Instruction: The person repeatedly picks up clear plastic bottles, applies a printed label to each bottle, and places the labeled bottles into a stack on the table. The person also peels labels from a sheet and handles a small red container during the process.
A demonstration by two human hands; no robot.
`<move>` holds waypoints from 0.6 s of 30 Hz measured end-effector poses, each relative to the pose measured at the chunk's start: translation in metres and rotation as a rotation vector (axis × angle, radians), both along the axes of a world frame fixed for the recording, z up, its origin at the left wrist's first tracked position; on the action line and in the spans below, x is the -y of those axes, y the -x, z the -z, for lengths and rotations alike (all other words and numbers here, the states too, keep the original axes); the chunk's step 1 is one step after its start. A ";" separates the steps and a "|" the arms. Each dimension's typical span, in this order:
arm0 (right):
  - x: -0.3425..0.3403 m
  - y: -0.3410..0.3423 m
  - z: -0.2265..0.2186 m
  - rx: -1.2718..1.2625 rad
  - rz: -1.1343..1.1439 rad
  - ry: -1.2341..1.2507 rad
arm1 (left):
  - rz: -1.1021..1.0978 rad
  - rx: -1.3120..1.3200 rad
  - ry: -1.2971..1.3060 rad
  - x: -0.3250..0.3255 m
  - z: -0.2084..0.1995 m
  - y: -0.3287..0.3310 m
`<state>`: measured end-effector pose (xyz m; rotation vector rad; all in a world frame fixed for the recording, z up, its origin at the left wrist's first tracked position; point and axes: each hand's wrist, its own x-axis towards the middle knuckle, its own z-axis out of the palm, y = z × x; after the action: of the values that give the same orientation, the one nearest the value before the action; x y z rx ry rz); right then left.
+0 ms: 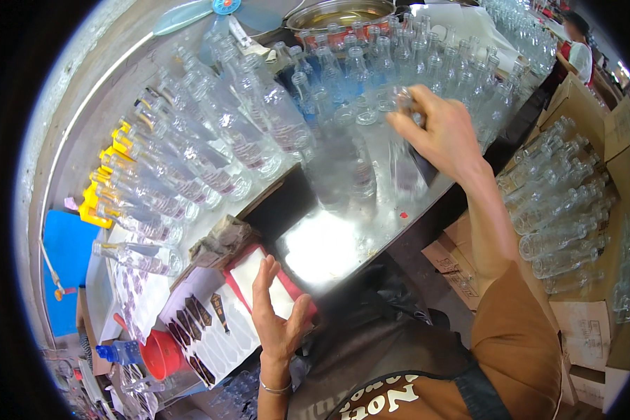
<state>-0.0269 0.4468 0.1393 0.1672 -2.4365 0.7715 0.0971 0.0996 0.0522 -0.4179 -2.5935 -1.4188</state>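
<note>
My right hand (437, 129) is closed round the neck of a clear glass bottle (404, 171) over the metal table (360, 241). The bottle's lower part is smeared by motion. Lower down, my left hand (278, 311) is empty, with thumb and fingers apart. It is beside a folded white cloth (266, 280) on a pink-red piece and near a backing sheet (227, 339) with dark, pointed labels (196, 311). Many clear bottles with printed labels (217, 126) stand in rows on the left. A crowd of clear bottles (413, 59) stands at the far side of the table.
A metal basin (339, 15) of liquid stands at the back, near a blue fan (189, 17). Cardboard boxes (588, 332) and a carton of bottles (549, 203) are at my right. A red cup (162, 355) is at lower left. Another person (579, 52) is far right.
</note>
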 end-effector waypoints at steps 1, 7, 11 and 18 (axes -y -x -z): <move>-0.009 0.019 0.012 0.001 0.011 -0.014 | -0.018 0.028 -0.033 -0.003 0.001 0.000; -0.030 0.097 0.056 0.075 0.032 -0.024 | -0.069 0.089 0.030 -0.003 0.010 0.005; -0.024 0.108 0.061 0.132 -0.019 -0.019 | -0.073 0.108 0.029 -0.004 0.013 0.010; -0.048 0.172 0.033 0.077 -0.095 0.428 | -0.085 0.120 0.032 0.000 0.015 0.008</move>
<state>-0.1986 0.4948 0.1063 0.0885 -2.2828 1.3405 0.0887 0.0995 0.0374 -0.2302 -2.6953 -1.4172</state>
